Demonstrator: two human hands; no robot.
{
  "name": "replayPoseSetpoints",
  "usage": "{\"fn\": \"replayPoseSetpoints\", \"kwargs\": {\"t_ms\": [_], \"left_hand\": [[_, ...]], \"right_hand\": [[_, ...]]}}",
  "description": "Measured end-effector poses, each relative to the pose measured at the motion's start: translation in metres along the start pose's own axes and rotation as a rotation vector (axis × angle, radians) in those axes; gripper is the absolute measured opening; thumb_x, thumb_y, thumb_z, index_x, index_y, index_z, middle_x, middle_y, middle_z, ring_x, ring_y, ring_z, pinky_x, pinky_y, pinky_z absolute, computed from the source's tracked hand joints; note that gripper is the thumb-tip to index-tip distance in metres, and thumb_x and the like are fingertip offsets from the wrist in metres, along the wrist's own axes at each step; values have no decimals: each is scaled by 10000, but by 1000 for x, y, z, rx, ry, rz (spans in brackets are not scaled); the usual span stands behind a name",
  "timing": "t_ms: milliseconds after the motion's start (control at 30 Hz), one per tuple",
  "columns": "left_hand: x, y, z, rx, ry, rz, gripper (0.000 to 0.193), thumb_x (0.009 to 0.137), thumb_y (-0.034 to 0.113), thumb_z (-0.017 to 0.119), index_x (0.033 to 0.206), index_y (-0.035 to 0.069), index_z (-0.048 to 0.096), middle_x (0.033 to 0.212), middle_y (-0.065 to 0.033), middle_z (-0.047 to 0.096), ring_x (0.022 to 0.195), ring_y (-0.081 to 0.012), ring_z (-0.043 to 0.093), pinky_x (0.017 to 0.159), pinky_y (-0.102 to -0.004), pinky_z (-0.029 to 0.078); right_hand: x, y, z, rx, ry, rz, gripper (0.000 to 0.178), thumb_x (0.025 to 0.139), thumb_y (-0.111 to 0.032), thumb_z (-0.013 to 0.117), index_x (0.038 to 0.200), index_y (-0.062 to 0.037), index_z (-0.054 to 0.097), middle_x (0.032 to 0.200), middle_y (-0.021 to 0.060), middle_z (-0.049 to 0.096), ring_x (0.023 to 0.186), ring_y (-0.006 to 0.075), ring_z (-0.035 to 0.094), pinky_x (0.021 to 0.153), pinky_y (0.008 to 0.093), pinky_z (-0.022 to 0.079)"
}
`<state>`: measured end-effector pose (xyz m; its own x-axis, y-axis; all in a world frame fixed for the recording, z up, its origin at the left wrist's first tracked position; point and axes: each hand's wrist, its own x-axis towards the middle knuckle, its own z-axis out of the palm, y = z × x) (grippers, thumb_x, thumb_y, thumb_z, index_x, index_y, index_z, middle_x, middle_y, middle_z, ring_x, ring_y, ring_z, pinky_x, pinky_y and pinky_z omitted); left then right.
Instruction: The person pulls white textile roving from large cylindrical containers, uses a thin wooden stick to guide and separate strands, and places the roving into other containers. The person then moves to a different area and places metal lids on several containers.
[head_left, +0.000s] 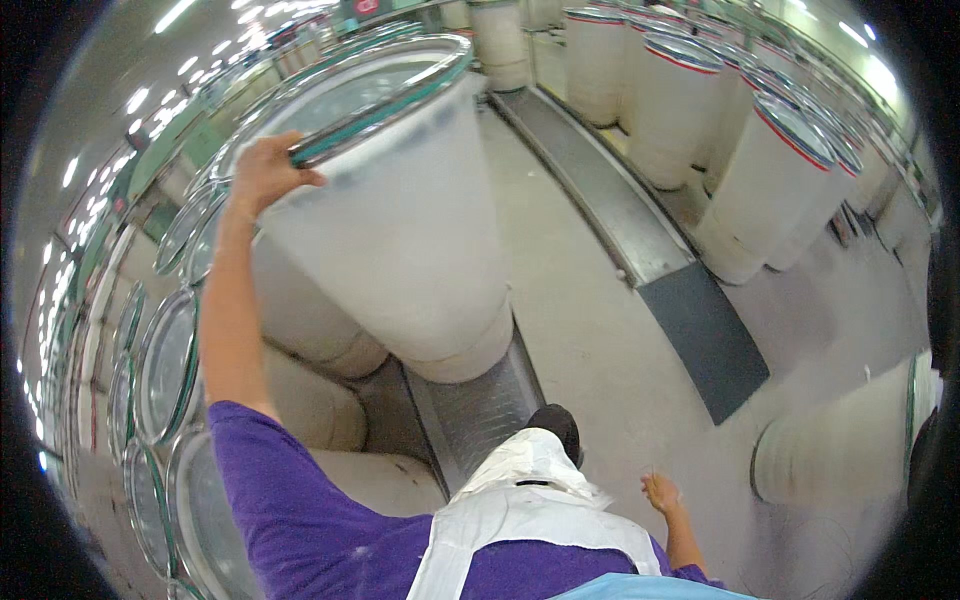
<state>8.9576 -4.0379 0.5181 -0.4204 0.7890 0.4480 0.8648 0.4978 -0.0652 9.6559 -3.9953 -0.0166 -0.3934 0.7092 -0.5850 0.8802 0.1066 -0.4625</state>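
My left hand [268,175] is closed over the rim of a tall white can [400,220], a large cylindrical bin with a green and metal rim. The thumb lies on the outer side, just below the rim. The can's base is over a grey metal track [475,400] on the floor; whether it leans, I cannot tell. My right hand [660,492] hangs low at my side, away from the cans. It holds nothing visible, and its fingers are loosely bent and apart.
Several similar green-rimmed cans [168,365] crowd the left. Red-rimmed cans [765,190] stand in a group at far right. A metal ramp [590,180] runs along the floor to a dark mat [705,335]. Another white can [835,440] is at the near right.
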Motion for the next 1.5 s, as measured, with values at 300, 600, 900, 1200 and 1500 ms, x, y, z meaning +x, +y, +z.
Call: {"fn": "replayPoseSetpoints", "kwargs": {"t_ms": [300,600,900,1200,1500], "left_hand": [[142,-44,35,-201,-85,-187,450,528,176,838,915,46,648,829,-43,661,778,-175,599,734,-327,461],[142,-94,68,-587,277,-113,455,920,436,520,1100,35,639,977,-105,646,1009,-195,580,934,-294,418],[97,-68,93,-116,863,-107,370,976,278,443,694,47,508,621,-11,465,525,-114,399,485,-274,301],[-20,-83,79,46,908,-227,236,867,244,516,725,56,498,705,-52,466,646,-169,453,593,-282,377],[133,-37,139,819,890,-299,231,895,225,542,723,75,505,659,-45,494,589,-185,486,538,-296,391]], "right_hand": [[28,112,0,187,105,223,501,963,-438,332,1059,-46,630,905,139,689,808,308,652,795,421,486],[311,-88,-242,-216,-33,-65,543,978,-441,331,1046,15,620,1062,265,622,1001,434,587,862,493,455],[321,-601,-439,281,610,-1513,299,939,-235,512,1177,-72,589,1143,146,587,1051,319,537,889,401,443],[253,-816,-361,780,761,-2300,289,823,-410,600,661,-174,563,696,-6,559,720,194,565,857,418,436],[433,-948,-429,746,498,-2393,175,880,-261,566,761,-143,614,777,41,595,735,266,562,714,393,444]]}}
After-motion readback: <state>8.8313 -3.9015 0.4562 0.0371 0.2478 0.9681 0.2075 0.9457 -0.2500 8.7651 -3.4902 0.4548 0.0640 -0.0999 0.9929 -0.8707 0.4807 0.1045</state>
